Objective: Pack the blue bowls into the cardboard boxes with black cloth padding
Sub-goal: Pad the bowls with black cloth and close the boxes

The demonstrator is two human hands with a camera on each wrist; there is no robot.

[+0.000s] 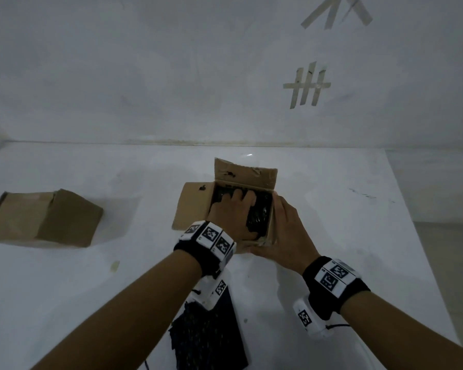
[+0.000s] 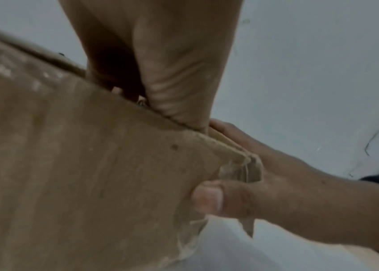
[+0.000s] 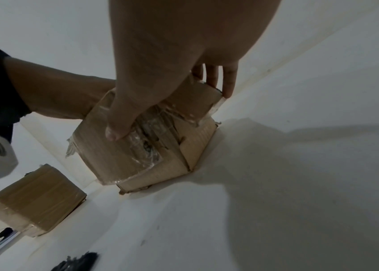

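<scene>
Two cardboard boxes sit on a white table against a pale wall with tape strips. Closed box lies well left. Open box holds black cloth; the left hand presses into it, fingers spread. The right hand clasps the box's near right corner, thumb on its side. Another dark cloth lies at the near edge. I can't see any blue bowl.

L fingers buried in box, bowl unseen
</scene>
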